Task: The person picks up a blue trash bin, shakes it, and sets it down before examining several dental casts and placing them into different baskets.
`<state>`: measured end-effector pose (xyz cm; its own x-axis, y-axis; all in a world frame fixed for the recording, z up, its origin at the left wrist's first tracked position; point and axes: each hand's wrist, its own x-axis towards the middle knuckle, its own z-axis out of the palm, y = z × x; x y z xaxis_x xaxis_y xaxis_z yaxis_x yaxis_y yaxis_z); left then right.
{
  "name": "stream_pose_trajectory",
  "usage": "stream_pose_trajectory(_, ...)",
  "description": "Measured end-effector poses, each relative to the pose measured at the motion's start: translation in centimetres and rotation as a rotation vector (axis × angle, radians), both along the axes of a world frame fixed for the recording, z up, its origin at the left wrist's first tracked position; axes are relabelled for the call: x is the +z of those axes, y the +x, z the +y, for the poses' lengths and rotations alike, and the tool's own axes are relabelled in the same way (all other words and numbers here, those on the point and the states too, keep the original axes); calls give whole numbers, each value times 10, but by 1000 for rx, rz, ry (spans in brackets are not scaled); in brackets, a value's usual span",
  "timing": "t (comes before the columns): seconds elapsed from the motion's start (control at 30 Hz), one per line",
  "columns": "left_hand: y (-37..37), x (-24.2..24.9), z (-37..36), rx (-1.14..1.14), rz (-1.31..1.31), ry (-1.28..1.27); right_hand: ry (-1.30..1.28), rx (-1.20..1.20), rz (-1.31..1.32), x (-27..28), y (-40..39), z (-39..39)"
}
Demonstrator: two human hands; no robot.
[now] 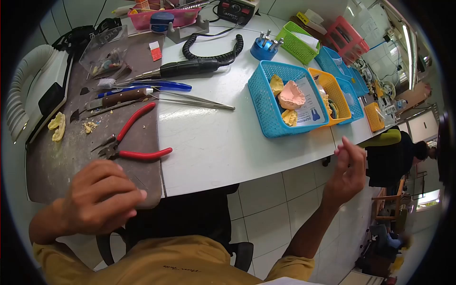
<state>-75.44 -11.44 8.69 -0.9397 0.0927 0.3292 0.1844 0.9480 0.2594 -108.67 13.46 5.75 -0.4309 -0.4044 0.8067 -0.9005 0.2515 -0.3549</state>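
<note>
Pliers (113,150) with red handles lie on the brown mat (61,156) at the left end of the white table (204,156). Handles splayed apart toward the right, metal nose pointing left.

Left hand (97,197): over the mat's near edge, just beside the pliers; contact cannot be judged. Fingers loosely curled; cannot tell whether the tips are pressed together or pinch anything small.

Right hand (346,173): raised beyond the table's near edge, well apart from the left. Fingers bent, tips close together; cannot tell if they touch.

Beyond the pliers, on the mat: pale yellow crumbs (89,127), with a larger curved yellow piece (57,127) farther left. Behind these, a brown-handled tool (126,97) and a blue pen (171,86); slim metal tweezers (199,100) reach onto the white surface. Farther back, a black handpiece (187,68) with a coiled cord (240,47).

To the right, a blue basket (289,131) holds a pink dental cast (290,96), yellow cast pieces (289,117) and a printed sheet (314,111). Orange basket (342,115) close against its right side. Behind: a round blue holder (262,50) with upright metal pegs, and a green basket (292,43).
</note>
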Motion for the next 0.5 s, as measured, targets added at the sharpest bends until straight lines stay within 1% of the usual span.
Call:
stream_pose_trajectory(0.03, -3, -3, -6, -1, 2, 5, 107, 81, 78, 19, -8, -18)
stream_pose_trajectory(0.07, -8, -9, -13, 27, 74, -152, 213, 164, 153, 34, -15, -36)
stream_pose_trajectory(0.1, -12, -14, -19, 56, 146, -311, 334, 206, 113, 47, -17, -52)
stream_pose_trajectory(0.13, -14, -15, -24, 58, 147, -311, 454, 247, 75, 56, -20, -67)
stream_pose_trajectory(0.17, -16, -16, -29, 71, 116, -307, 452, 248, 78, 59, -26, -80)
stream_pose_trajectory(0.23, -19, -17, -38, 87, 85, -303, 740, 240, 147, 60, -38, -102)
stream_pose_trajectory(0.3, -20, -21, -46, 49, 110, -347, 766, 264, 134, 56, -39, -112)
stream_pose_trajectory(0.33, -21, -22, -48, 42, 116, -359, 818, 294, 106, 58, -38, -118)
stream_pose_trajectory(0.4, -21, -25, -56, 47, 130, -348, 863, 338, 103, 64, -36, -132)
stream_pose_trajectory(0.43, -21, -28, -58, 27, 133, -328, 885, 300, 66, 64, -31, -134)
stream_pose_trajectory(0.5, -23, -29, -65, 64, 146, -296, 924, 215, -12, 65, -24, -136)
